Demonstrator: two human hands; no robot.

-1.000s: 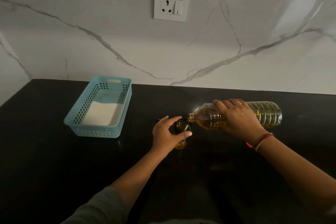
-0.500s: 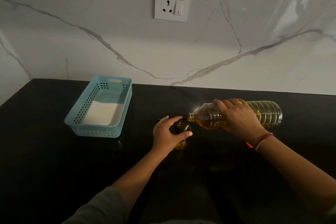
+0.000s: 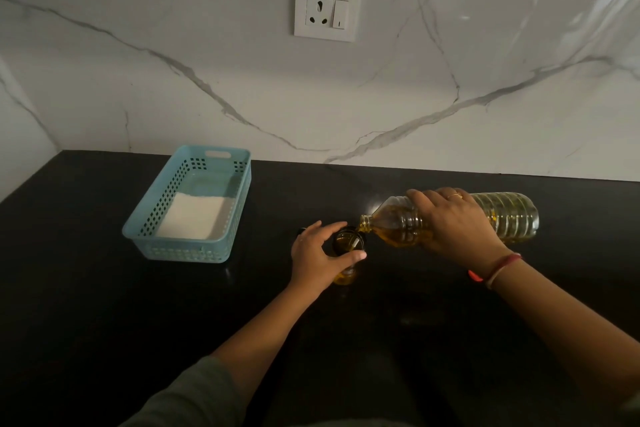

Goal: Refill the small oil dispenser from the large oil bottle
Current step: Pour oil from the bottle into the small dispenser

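1. Right hand (image 3: 457,222) is wrapped round the big oil bottle (image 3: 498,217) – tipped almost flat, mouth right at the little dispenser (image 3: 346,243).
2. Left hand (image 3: 320,258) grips the dispenser, standing on the black counter (image 3: 104,305).
3. Blue basket (image 3: 188,204) sits off to the left – well apart.

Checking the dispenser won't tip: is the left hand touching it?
Touching. The head view shows the left hand with thumb and fingers curled round the small oil dispenser.
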